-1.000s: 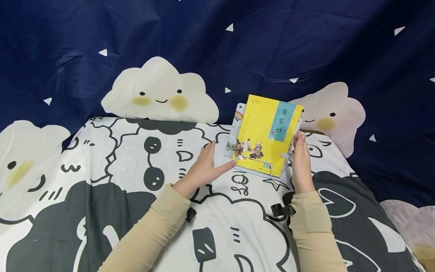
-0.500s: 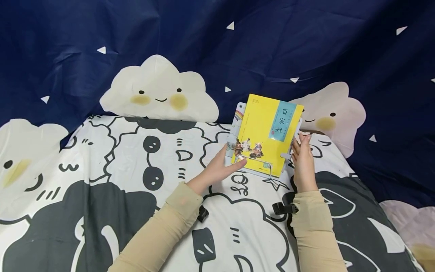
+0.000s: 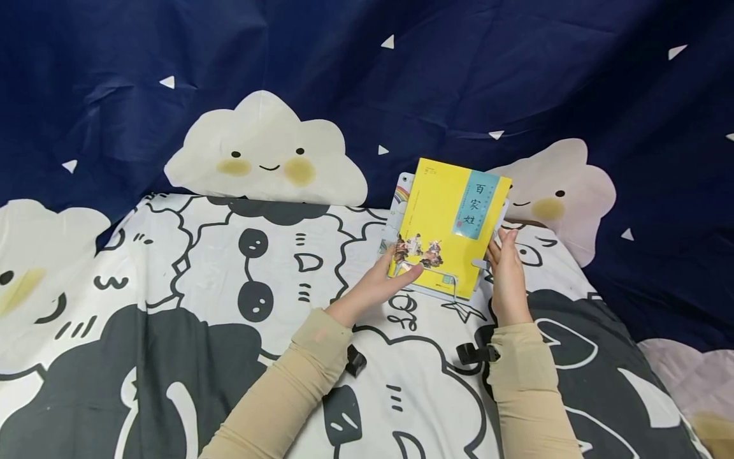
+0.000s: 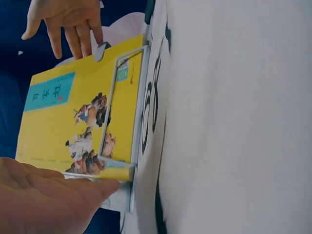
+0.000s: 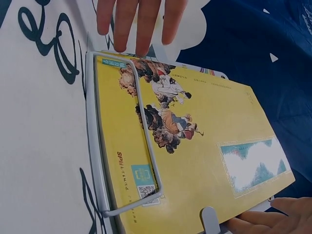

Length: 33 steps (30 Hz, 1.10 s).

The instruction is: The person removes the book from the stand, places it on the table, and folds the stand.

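Note:
A yellow book [image 3: 441,210] with a blue title panel leans tilted on a book stand [image 3: 398,201], whose rainbow-printed back board shows past the book's left side. Across the lower cover runs the stand's wire page holder [image 5: 148,136]; a small grey clip [image 5: 210,220] overlaps the right edge. My left hand [image 3: 375,280] is at the lower left edge, straight fingers beside it and the thumb reaching over the cover. At the lower right edge is my right hand [image 3: 509,284], fingers extended close to the clip; the right wrist view shows them partly behind the book.
The stand is on a bed cover [image 3: 298,293] printed with black and white cartoon sheep. Behind it hangs a dark blue cloth [image 3: 321,57] with white triangles and smiling clouds. Black wrist straps [image 3: 477,354] are around both beige sleeves.
My left hand has moved right, from beside the book to its lower left edge, with the thumb now over the cover. My right hand stays near the right edge; the book has stayed put.

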Tool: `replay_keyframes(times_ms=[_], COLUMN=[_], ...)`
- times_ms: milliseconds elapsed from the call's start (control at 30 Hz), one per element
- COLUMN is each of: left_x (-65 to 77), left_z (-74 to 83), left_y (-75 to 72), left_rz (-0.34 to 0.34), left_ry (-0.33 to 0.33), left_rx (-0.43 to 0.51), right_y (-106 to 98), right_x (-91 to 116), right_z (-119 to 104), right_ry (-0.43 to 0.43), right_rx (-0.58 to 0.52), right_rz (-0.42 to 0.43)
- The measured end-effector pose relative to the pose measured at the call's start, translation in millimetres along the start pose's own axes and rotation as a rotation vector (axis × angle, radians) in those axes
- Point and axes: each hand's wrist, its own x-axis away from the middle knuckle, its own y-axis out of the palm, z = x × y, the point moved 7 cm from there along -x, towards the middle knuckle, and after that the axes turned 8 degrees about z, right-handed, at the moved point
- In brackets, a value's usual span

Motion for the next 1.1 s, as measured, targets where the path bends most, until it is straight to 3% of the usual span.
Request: replay_keyframes(times_ms=[500, 733, 933, 1100], left_x=[-2.8, -1.6, -0.5, -2.4], left_z=[-4.9, -3.9, -3.1, -5.4], left_y=[4.5, 4.3, 2.4, 3.3], left_rz=[0.009, -0.005, -0.004, -0.025], left_ry=[-0.018, 0.009, -0.005, -0.011], left_rx=[0.050, 0.088, 0.092, 0.151], right_y=[0.6, -0.1, -0.3, -1.9], right_x=[1.3, 1.6, 0.5, -1.0], right_z=[-0.2, 0.8, 1.1, 2.4], right_ry=[0.017, 0.007, -0.009, -0.013], right_rx=[0.042, 0.020, -0.005, -0.031], right_rz=[0.019, 0.053, 0.057, 0.065])
